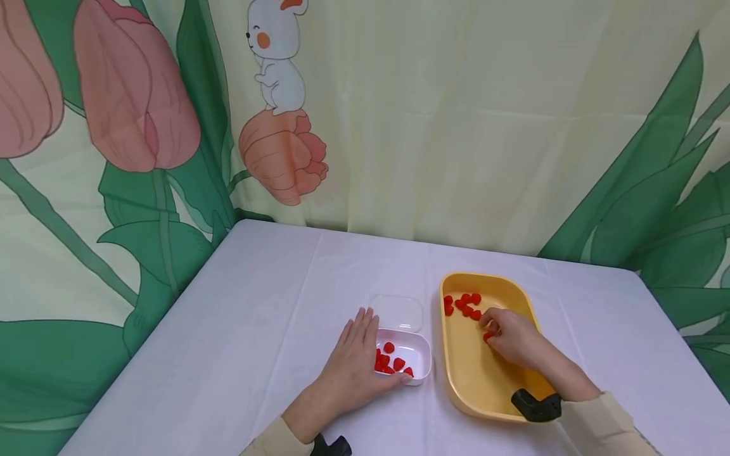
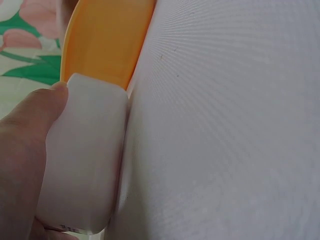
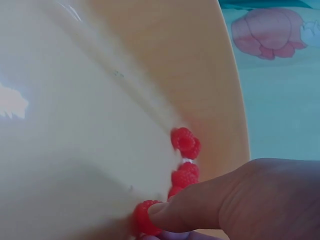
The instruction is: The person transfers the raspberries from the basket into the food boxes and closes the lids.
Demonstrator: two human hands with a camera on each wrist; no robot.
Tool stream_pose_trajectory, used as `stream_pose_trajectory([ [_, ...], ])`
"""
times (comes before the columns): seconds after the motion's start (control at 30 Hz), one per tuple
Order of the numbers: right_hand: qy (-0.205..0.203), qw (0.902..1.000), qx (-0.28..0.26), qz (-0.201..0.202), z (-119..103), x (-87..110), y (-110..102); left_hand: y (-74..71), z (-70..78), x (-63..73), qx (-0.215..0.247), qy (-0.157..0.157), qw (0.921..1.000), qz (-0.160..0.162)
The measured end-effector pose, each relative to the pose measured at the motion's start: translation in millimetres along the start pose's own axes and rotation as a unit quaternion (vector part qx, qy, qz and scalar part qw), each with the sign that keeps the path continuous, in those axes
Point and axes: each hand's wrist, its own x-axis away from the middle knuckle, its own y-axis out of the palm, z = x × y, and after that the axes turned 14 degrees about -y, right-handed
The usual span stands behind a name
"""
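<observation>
My left hand [image 1: 355,367] rests against a small white box [image 1: 421,354], fingers straight along its left side and thumb along the near rim. In the left wrist view the thumb touches the box's [image 2: 87,155] upper edge. Several red raspberries [image 1: 398,364] lie inside, partly hidden by the hand. Over a yellow tray [image 1: 467,380], my right hand [image 1: 516,340] pinches one raspberry [image 3: 145,218] between thumb and fingers. More raspberries [image 1: 466,304] are grouped at the tray's far left; some show beyond the thumb in the right wrist view.
A clear lid [image 1: 396,311] lies just behind the white box. The tray stands close to the box's right side. A white cloth covers the table [image 1: 228,335], and a printed curtain [image 1: 445,126] hangs behind its far edge.
</observation>
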Motion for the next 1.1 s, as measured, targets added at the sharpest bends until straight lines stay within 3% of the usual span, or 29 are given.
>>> stream_pose_trajectory([
  [0.67, -0.028, 0.9996, -0.001, 0.004, 1.0, 1.1, 1.7, -1.9, -1.2, 0.0, -0.002, 0.004, 1.0, 0.002],
  [1.1, -0.019, 0.9998, -0.004, 0.006, -1.1, 2.2, 2.7, -1.4, -0.8, 0.9, -0.005, 0.004, 1.0, 0.004],
])
